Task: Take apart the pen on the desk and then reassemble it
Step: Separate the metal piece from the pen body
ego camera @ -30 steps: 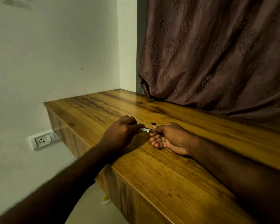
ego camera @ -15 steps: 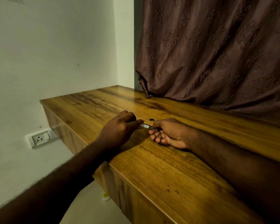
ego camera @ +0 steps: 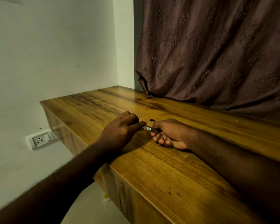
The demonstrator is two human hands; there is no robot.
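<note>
A thin pen (ego camera: 147,128) with a pale labelled barrel spans the gap between my two hands, low over the wooden desk (ego camera: 160,167). My left hand (ego camera: 120,130) pinches its left end with thumb and fingers. My right hand (ego camera: 170,134) lies on its side on the desk, fingers curled round the pen's right end. Most of the pen is hidden inside both hands. A small black pen part (ego camera: 152,120) lies on the desk just behind the hands.
A brown patterned curtain (ego camera: 217,54) hangs over the desk's back edge. A white wall stands at the left, with a socket (ego camera: 40,140) below desk level. The desk's front edge runs diagonally under my left forearm.
Both hands stay on the pen in nearly the same pose. My right fingers have curled a little tighter. The view has shifted slightly.
</note>
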